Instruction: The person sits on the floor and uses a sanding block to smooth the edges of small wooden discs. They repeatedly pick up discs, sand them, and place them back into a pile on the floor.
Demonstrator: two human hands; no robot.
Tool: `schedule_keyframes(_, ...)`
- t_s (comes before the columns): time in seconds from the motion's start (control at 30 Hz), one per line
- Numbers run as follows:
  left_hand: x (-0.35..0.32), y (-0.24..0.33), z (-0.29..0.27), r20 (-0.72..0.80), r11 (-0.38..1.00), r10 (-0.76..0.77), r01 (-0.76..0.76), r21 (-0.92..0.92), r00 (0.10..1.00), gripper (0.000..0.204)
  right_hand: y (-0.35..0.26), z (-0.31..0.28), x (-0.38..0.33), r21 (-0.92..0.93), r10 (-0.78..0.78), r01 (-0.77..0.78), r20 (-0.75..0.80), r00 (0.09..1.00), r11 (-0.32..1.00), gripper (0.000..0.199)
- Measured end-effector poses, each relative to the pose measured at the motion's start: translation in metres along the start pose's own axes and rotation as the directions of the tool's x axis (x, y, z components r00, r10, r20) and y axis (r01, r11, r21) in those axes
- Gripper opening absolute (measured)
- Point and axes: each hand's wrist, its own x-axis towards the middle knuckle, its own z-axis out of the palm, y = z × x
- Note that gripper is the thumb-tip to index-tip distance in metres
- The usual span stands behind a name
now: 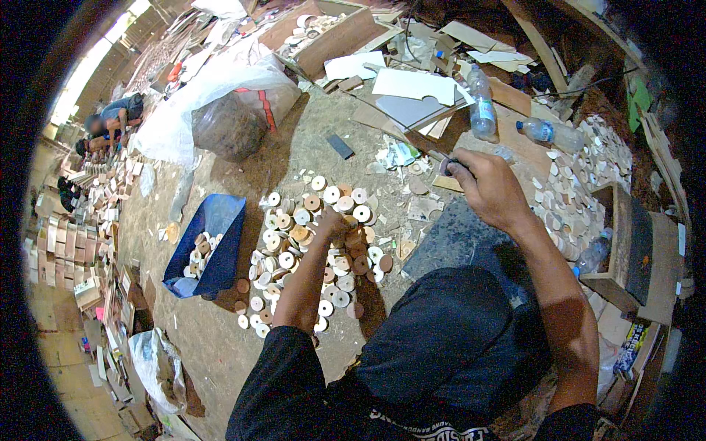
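While both arms reach forward over the dusty floor, the scene reads so:

Left hand: the left hand [332, 223] is lowered onto a spread of small round wooden discs with centre holes [309, 250], fingers curled down among them; whether it has closed on one disc I cannot tell

Right hand: the right hand [487, 184] is closed round a small dark tool [446, 166], only its tip showing past the knuckles

Key relation: the discs lie directly beneath and all round the left hand, well to the left of the right hand, so the left hand is far nearer; the spread's long axis runs away from the person toward the far side

Look of the discs: flat, pale to reddish-brown wood, some stacked, most lying face up

Beyond the left hand: a blue plastic scoop-shaped bin [213, 242] holding a few more discs lies further left

Beyond the right hand: two clear plastic water bottles [482, 103] lie just past it, and a heap of pale wooden offcuts [581, 184] lies to its right
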Motion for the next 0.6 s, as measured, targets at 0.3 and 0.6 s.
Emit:
schedule_keyframes(0.3,0.028,-0.008,0.030,0.064,0.989,0.133,-0.128,-0.078,0.989,0.087,-0.005,-0.001,-0.002,0.012,-0.010,0.010,0.025,1.000,1.000,0.016)
schedule_keyframes(0.6,-0.051,-0.023,-0.084,-0.040,0.531,0.173,-0.127,-0.838,0.984,0.063,-0.002,-0.001,-0.006,0.027,-0.006,0.006,0.014,1.000,1.000,0.017)
